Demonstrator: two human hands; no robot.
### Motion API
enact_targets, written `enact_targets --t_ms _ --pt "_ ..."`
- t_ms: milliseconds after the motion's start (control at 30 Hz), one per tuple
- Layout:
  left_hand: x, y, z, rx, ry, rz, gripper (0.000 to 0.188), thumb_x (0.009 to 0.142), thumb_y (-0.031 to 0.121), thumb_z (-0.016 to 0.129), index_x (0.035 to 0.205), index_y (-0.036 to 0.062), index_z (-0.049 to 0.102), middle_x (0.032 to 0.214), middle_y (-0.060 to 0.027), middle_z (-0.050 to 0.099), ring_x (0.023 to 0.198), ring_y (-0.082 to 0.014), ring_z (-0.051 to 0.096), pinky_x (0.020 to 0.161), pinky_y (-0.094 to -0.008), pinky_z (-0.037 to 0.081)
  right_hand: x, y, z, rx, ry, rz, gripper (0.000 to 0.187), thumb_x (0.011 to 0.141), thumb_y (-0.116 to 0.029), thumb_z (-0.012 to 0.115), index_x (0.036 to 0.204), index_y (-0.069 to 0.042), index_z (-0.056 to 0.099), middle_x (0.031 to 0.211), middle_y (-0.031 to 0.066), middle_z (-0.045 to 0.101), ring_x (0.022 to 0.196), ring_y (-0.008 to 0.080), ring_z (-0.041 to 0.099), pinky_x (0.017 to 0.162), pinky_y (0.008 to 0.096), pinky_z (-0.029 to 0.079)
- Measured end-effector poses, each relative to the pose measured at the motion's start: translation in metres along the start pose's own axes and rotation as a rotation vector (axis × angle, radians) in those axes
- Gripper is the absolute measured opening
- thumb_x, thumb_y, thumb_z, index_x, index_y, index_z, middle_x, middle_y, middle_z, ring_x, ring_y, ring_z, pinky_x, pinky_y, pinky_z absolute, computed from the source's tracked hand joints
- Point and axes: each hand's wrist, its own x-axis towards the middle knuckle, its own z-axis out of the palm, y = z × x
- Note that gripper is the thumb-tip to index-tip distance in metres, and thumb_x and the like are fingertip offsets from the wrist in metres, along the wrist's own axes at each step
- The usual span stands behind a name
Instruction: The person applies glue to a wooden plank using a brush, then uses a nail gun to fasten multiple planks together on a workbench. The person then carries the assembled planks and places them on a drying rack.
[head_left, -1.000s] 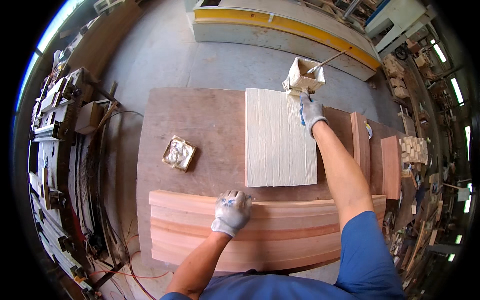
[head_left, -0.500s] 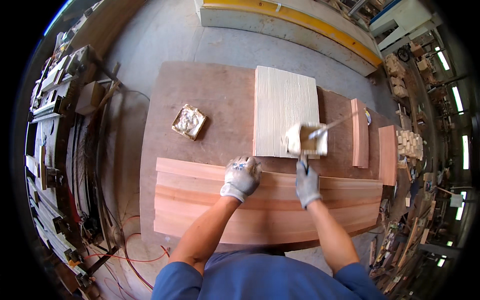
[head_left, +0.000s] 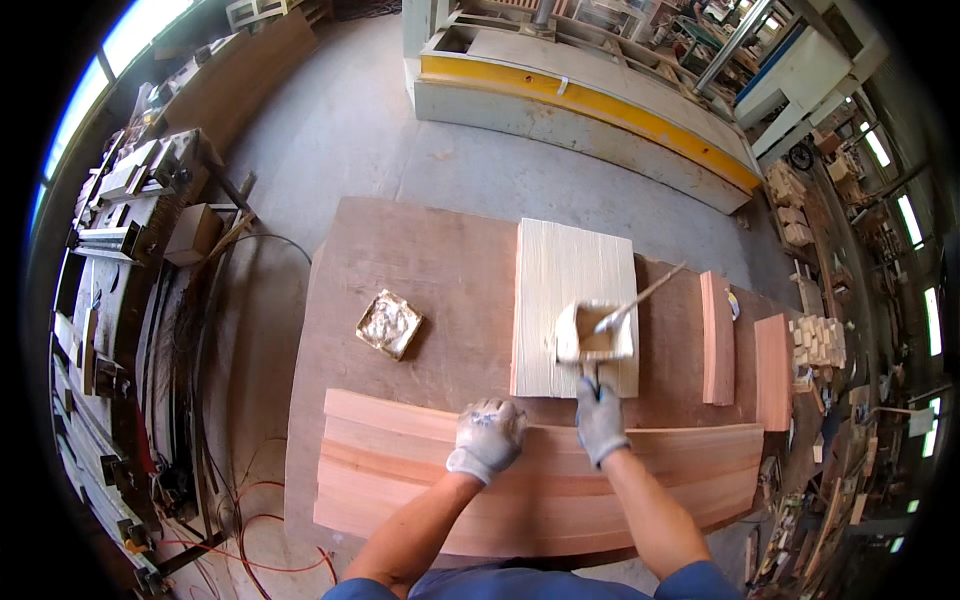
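My gloved right hand point(head_left: 601, 424) is wrapped round the dark handle of a box-shaped glue spreader point(head_left: 568, 345). The spreader rests on a thick panel point(head_left: 575, 262) whose top is covered in ridged cream glue. Inside the spreader's box leans a brush point(head_left: 650, 290), its wooden handle sticking out to the far right. My left hand point(head_left: 488, 438), in a glue-stained glove, is curled into a fist over the far edge of a row of pinkish wooden boards point(head_left: 420, 480). Its fingertips are turned under, so whether they grip anything is hidden.
A square, glue-crusted tray point(head_left: 389, 324) sits on the left of the brown worktable point(head_left: 440, 260). Loose wood strips point(head_left: 716, 340) lie on the right. Beyond stands a big machine with a yellow beam point(head_left: 590, 92). Metal racking point(head_left: 105, 240) and red hoses point(head_left: 270, 515) are on the left.
My right hand has pushed the spreader leftward and away over the glued panel. The left hand stays by the boards' far edge. The whole view has tilted up, showing more floor and machine.
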Motion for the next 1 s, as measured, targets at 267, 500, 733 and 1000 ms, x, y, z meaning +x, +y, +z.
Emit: enact_targets --t_ms 267,500,733,1000 --pt "0.001 0.004 0.000 0.012 0.020 0.011 0.019 0.095 0.024 0.069 0.084 0.0083 0.069 0.085 -0.0148 0.071 0.087 -0.0365 0.069 0.081 -0.0506 0.052 0.216 -0.158 0.023 0.127 -0.004 0.007 0.048 0.099 -0.048 0.070 0.087 -0.002 0.069 0.068 0.0063 0.063 0.052 0.0218 0.058 0.050 0.0439 0.046" --pt "-0.001 0.008 -0.006 -0.019 0.021 -0.001 0.018 0.095 0.024 0.068 0.087 0.0089 0.067 0.086 -0.0156 0.070 0.085 -0.0376 0.067 0.079 -0.0518 0.051 0.174 -0.147 0.040 0.156 0.031 0.010 0.050 0.101 -0.048 0.067 0.089 0.001 0.068 0.066 0.0105 0.063 0.055 0.0262 0.064 0.052 0.0446 0.051" --pt "0.007 0.004 0.002 -0.095 0.113 0.026 0.019 0.096 0.024 0.067 0.085 0.0079 0.065 0.087 -0.0170 0.069 0.088 -0.0395 0.066 0.083 -0.0525 0.050 0.036 0.005 0.037 0.154 0.032 -0.127 0.043 0.106 -0.041 0.062 0.074 -0.015 0.051 0.057 -0.0031 0.045 0.046 0.0101 0.044 0.041 0.0340 0.033" --pt "-0.001 -0.010 -0.016 -0.143 0.235 0.111 0.017 0.094 0.022 0.068 0.085 0.0079 0.066 0.089 -0.0164 0.069 0.089 -0.0392 0.066 0.086 -0.0520 0.050 -0.135 -0.027 -0.022 0.201 -0.085 0.201 0.036 0.106 -0.035 0.065 0.085 -0.006 0.059 0.062 0.0002 0.054 0.050 0.0115 0.051 0.047 0.0345 0.043"
